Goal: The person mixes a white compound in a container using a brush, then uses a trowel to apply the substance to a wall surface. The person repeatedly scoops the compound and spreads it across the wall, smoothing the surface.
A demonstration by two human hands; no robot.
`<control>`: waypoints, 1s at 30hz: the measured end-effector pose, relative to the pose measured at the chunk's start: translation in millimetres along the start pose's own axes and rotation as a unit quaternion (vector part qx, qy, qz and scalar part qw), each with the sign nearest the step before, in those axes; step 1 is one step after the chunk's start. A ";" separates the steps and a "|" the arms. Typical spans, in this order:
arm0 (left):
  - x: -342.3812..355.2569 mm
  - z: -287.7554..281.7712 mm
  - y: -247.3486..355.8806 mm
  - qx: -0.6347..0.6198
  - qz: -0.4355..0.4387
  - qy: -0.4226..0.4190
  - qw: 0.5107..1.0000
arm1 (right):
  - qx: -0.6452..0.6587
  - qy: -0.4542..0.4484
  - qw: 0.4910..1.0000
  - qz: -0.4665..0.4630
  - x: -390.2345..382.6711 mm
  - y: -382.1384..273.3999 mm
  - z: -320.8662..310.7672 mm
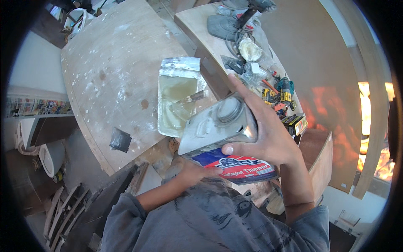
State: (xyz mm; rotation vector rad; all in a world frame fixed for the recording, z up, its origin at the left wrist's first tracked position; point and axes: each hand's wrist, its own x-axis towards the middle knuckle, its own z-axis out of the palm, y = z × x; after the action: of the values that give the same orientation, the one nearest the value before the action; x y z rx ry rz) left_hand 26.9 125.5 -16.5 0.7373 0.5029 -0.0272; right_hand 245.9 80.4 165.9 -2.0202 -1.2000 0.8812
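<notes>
We've got both hands on the metal can (205,128), in front of the torso. The right hand (270,136) is spread around its right side: thumb over the top of the label, index finger stretched past the far edge, other fingers mostly hidden behind the body. The left hand (193,173) holds the bottom left corner, one digit on the label, the rest out of sight underneath. Round cap (229,110) sits just left of the right hand (we can't tell if it's tight). Exact tilt of the can: hard to judge.

Ahead of the left hand we see the tray (180,64), with pale liquid in it; the can covers its near right corner. Brush (196,96) leans in there, bristle end hard to make out.

Tray is on the stained surface (86,69), ahead and left of both hands; dark square piece (120,140) lies left of the left hand. Beyond the right hand, a second surface (191,19) carries a power drill (286,90) and a cluttered heap, parts unclear to us. Black device (222,27) up there is hard to identify.
</notes>
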 end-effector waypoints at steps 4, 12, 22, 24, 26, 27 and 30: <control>8.2 -12.5 -13.9 0.065 0.025 0.009 0.998 | 0.020 0.001 0.999 -0.046 -9.0 19.3 -1.3; 46.8 15.4 7.1 0.387 0.188 0.007 0.903 | 0.000 -0.022 1.000 0.009 -99.3 115.9 -20.2; 144.4 20.4 -141.7 0.566 0.006 -0.114 0.816 | -0.029 -0.006 0.983 0.183 -214.5 337.6 105.3; 166.0 -7.4 -209.5 0.605 0.022 -0.084 0.791 | 0.020 0.041 0.965 0.259 -232.9 385.7 142.8; 176.7 -41.3 -282.6 0.652 0.044 0.006 0.757 | 0.085 0.113 0.928 0.345 -244.6 442.9 176.4; 175.1 -53.4 -302.4 0.638 -0.056 0.015 0.768 | 0.062 0.141 0.905 0.397 -256.1 483.0 202.9; 154.3 -78.9 -346.9 0.683 -0.259 0.074 0.679 | -0.035 0.308 0.850 0.427 -286.8 606.5 267.9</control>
State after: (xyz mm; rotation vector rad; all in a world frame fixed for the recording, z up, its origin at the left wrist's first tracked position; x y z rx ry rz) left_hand 60.7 -58.8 -356.0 2.0653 0.8174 -0.9907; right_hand 225.1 -371.2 -397.6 -2.6287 0.0668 0.4527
